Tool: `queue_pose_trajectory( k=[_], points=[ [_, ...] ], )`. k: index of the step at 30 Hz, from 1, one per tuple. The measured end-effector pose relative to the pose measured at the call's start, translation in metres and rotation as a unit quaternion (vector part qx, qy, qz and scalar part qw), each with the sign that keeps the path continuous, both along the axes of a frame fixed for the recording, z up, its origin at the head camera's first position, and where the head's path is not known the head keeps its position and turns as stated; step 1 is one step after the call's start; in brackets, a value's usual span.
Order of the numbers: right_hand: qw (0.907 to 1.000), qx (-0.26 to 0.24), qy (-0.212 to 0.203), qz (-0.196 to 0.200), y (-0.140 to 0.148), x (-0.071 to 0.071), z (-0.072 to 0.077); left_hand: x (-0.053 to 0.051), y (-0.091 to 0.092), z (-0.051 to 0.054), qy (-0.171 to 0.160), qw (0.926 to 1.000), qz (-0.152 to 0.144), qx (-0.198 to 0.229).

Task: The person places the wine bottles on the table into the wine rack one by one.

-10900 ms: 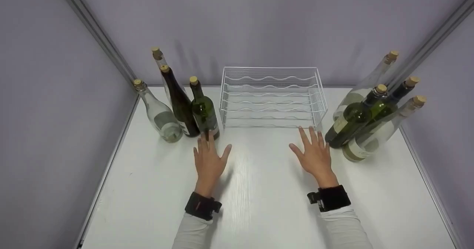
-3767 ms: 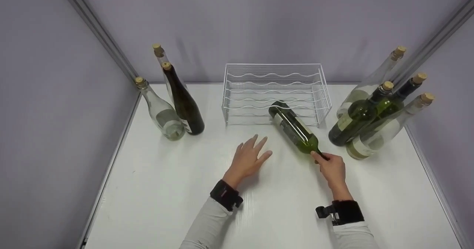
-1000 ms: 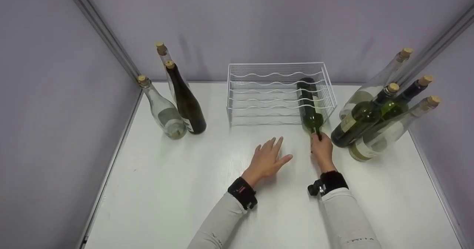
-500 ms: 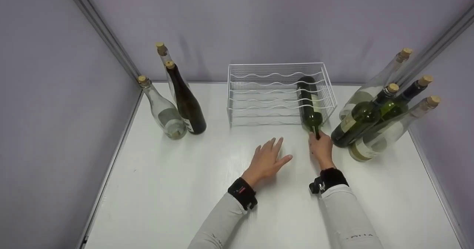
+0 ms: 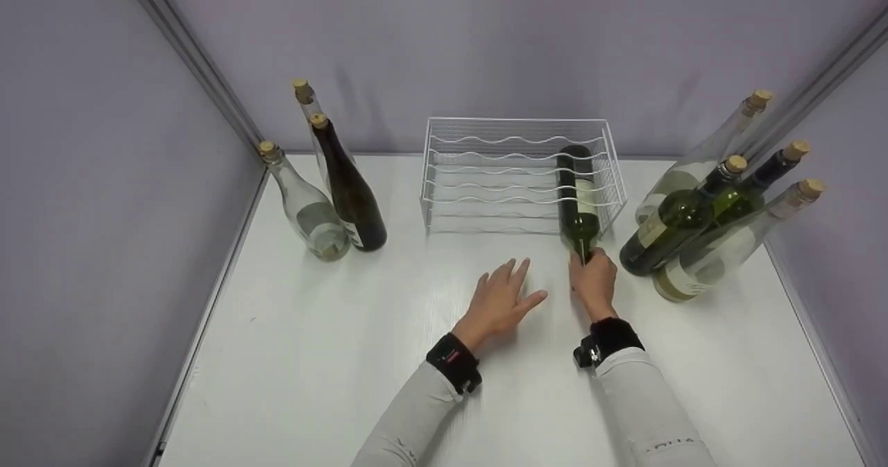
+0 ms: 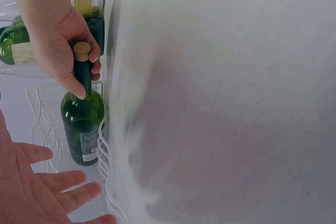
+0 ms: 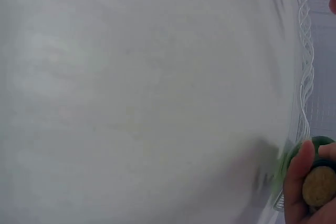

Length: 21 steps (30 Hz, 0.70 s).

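Observation:
A green wine bottle (image 5: 581, 207) lies in the right end of the white wire rack (image 5: 517, 118), its neck pointing toward me. In the head view, wavy wires of the rack cross over its body. My right hand (image 5: 594, 281) grips the neck; the cork (image 7: 318, 186) shows between the fingers in the right wrist view, and the cork end also appears in the left wrist view. To its left, my left hand (image 5: 498, 304) is held over the table in front of the rack, fingers spread and holding nothing.
On the left stand a brown bottle (image 5: 357, 210), a clear bottle (image 5: 312, 221) and another clear bottle (image 5: 305, 99) mostly behind them. Several corked bottles, including a dark green one (image 5: 669, 224), stand close to the right of my right hand. Walls enclose the white table (image 5: 312, 363).
The green wine bottle, first upright on the left, was carried to the rack and slid into its right end. In the last half second its neck shifted slightly left with my right hand.

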State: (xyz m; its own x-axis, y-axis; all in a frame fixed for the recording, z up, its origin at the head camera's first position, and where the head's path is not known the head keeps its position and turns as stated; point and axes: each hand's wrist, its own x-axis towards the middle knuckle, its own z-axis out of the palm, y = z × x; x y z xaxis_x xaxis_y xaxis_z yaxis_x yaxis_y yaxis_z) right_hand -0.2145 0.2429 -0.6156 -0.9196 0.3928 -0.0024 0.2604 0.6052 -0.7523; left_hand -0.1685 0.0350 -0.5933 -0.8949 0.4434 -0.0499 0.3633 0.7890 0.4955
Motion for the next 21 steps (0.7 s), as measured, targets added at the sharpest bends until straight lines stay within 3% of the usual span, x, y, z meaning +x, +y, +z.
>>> queue_pose_trajectory(
  k=[15,21],
  points=[
    [0.9991,0.035,-0.020,-0.015,0.001,-0.004,0.006,0.001,0.006,0.000,0.008,1.0000,-0.001,0.003],
    [0.9993,0.010,-0.036,0.003,0.005,-0.001,0.009,0.000,0.012,0.001,0.014,0.9998,-0.009,-0.008]
  ],
)
